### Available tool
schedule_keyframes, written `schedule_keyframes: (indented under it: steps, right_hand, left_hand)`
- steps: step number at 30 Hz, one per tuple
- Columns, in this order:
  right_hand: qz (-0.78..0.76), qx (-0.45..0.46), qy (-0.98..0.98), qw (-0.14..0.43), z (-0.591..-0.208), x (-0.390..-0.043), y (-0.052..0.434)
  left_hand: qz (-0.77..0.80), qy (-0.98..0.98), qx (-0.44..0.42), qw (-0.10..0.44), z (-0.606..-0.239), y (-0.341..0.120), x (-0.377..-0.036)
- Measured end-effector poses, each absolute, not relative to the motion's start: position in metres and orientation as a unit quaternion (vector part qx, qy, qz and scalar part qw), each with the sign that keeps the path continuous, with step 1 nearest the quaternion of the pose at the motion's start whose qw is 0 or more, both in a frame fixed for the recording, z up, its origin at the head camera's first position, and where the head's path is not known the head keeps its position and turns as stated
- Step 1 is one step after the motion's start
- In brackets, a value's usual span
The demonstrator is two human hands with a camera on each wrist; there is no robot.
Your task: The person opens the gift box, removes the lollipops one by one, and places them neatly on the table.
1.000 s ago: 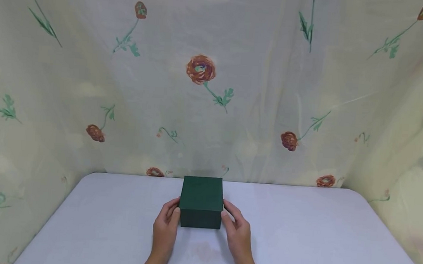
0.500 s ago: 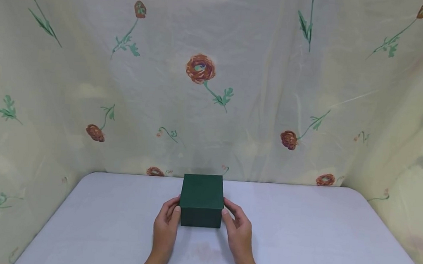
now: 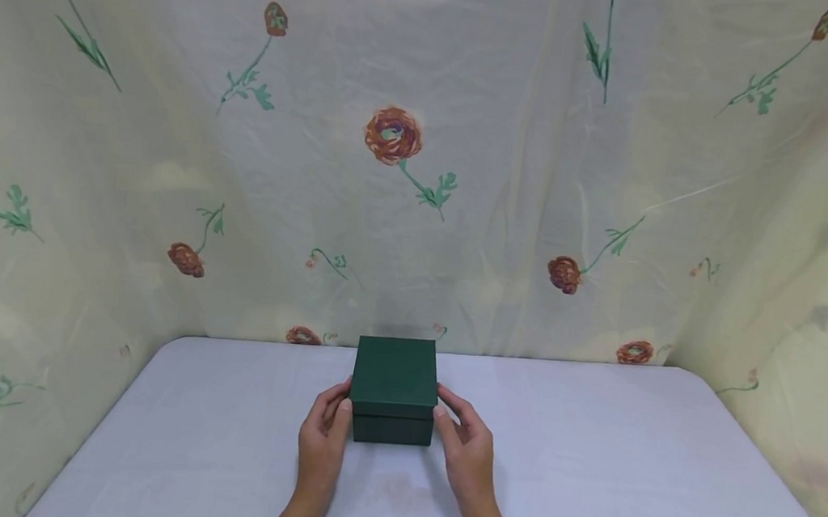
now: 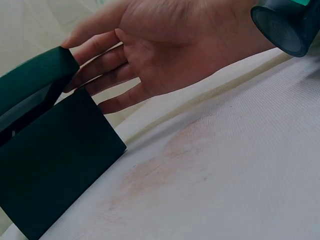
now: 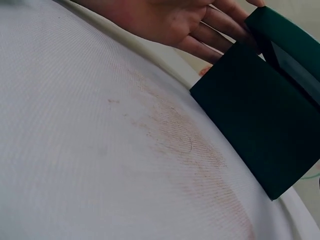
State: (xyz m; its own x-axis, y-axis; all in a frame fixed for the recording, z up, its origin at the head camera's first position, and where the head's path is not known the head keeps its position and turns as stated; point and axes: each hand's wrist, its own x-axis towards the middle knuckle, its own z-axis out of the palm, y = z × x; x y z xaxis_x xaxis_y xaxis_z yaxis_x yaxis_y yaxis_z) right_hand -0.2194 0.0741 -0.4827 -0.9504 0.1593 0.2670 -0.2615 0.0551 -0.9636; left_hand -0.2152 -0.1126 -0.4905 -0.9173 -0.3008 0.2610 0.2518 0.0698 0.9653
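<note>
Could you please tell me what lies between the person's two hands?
The green box stands between the left hand and right hand, as the head view shows.

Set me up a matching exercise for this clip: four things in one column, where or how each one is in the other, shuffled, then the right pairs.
Things:
1. green lid
2. left hand
3. right hand
4. reddish stain

Places and states:
A. on the white cloth, on the near side of the box base
B. at the green lid's right side
C. raised, with a gap showing above the box base
D. at the green lid's left side

Pairs: 1-C, 2-D, 3-B, 4-A
</note>
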Motion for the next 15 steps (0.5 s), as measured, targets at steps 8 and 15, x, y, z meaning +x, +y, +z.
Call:
schedule_keyframes:
  steps: [8,15]
  right_hand:
    - [0.684,0.046,-0.711,0.156,-0.476,-0.219,0.075]
    - [0.692,0.062,-0.702,0.157,-0.468,-0.216,0.071]
  left_hand:
    - [-0.686,-0.695,0.009,0.216,-0.482,-0.112,-0.213]
    - [-0.675,-0.700,0.005,0.233,-0.474,-0.117,-0.213]
